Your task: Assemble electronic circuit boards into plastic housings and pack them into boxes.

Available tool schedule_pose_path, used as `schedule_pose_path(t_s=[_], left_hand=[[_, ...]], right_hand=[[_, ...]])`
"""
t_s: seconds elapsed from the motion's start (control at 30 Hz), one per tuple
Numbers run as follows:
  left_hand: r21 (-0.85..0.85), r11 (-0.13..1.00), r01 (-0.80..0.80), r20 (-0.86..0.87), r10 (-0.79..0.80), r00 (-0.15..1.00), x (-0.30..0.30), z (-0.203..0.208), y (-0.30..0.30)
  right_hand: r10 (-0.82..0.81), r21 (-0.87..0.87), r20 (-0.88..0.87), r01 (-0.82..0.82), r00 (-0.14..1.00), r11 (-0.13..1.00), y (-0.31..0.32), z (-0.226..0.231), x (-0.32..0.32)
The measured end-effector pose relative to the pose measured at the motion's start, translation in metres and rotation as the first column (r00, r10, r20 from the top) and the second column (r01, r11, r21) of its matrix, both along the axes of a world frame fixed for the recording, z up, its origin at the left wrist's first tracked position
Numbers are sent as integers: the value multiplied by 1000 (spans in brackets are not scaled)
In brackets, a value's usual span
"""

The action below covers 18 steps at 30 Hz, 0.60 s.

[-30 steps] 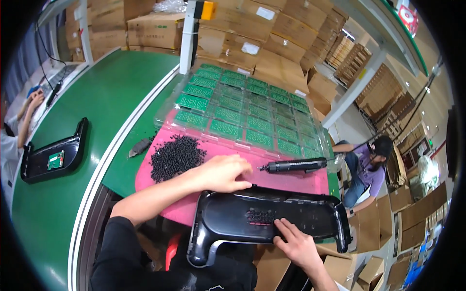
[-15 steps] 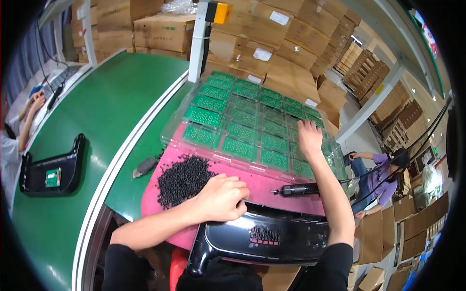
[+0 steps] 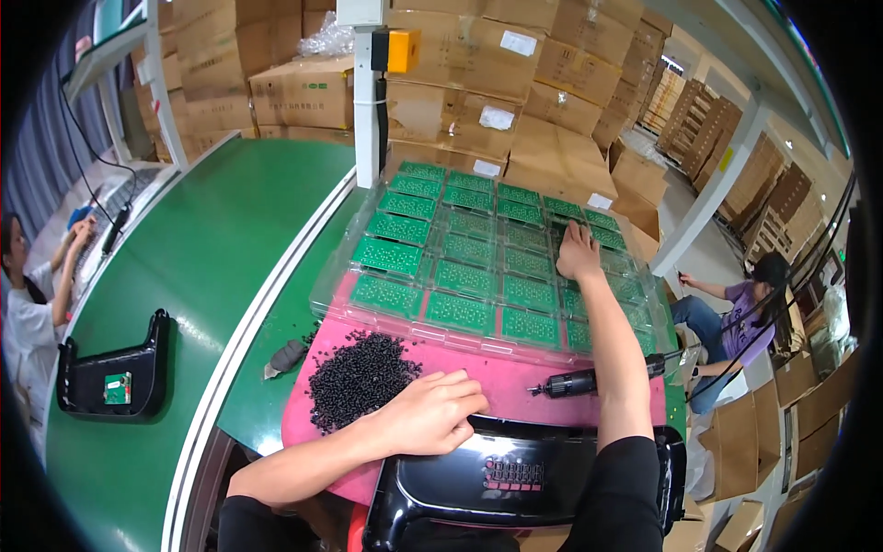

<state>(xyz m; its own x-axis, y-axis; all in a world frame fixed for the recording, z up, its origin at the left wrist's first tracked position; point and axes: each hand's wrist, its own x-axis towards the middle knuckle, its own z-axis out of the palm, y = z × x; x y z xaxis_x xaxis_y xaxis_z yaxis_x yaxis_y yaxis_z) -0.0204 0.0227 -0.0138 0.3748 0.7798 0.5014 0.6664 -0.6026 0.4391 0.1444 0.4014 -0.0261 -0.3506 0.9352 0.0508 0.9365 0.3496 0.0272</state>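
My left hand [image 3: 434, 411] lies with curled fingers at the upper left edge of a black plastic housing [image 3: 432, 478]. Whatever its fingers may hold is hidden. Left of it, a heap of small black screws [image 3: 361, 379] covers part of the pink mat [image 3: 317, 460]. My right hand [image 3: 578, 253] reaches over a clear plastic tray [image 3: 432, 337] filled with rows of green circuit boards [image 3: 464, 281]. Its bent fingers close at a board in the tray's far right part, the fingertips partly hidden. Under my right forearm lies a black electric screwdriver [image 3: 570, 383], its tip pointing left.
On the green bench at left sits another black housing [image 3: 152, 368] holding a small green board [image 3: 117, 388]. A grey lump [image 3: 287, 357] lies beside the screws. Cardboard boxes [image 3: 460, 55] stand behind a white post [image 3: 368, 120]. People work at far left and at right.
The view has tilted, so the scene sits lower in the picture. My right hand has turned slightly over the far right boards. My left hand stays at the housing's edge.
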Motion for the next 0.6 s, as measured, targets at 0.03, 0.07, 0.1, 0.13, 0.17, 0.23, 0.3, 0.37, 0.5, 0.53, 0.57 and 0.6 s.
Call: schedule_pose_path(t_s=[0.03,0.07,0.1,0.13,0.17,0.23,0.3,0.37,0.5,0.53,0.57,0.6], left_hand=[[-16,1000,7,-17,-7,1000,1,3,0],[-35,999,13,-29,-14,999,4,5,-3],[-39,999,25,-32,-26,999,7,10,-7],[-100,995,11,-51,-16,999,-3,8,-2],[-137,990,-22,-94,9,996,-3,12,-9],[-191,978,-86,-44,79,996,-1,19,-16],[-48,976,-212,144,217,965,1,21,-17],[-77,933,-352,184,360,915,2,27,-20],[-248,909,335,757,-34,652,17,32,-23],[-490,753,439,698,38,715,13,42,-34],[-495,680,540,739,4,673,18,45,-37],[-497,636,590,725,-70,685,20,43,-38]], right_hand=[[44,131,53,-50,998,990,-5,3,7],[79,254,117,-107,990,961,-20,13,13],[68,251,113,-95,991,963,-37,25,20],[114,245,9,-113,993,963,-47,29,12],[174,267,-117,-138,978,954,-65,41,8],[376,256,-348,-299,859,919,-112,53,31],[450,145,-729,-527,515,838,-181,79,53],[199,-43,-940,-678,276,734,-251,90,70],[-117,-115,-991,-839,62,531,-360,84,98],[-126,-134,-989,-822,76,554,-378,78,100],[-132,-151,-987,-801,91,580,-390,74,105],[60,-90,-985,-788,159,609,-392,65,114]])
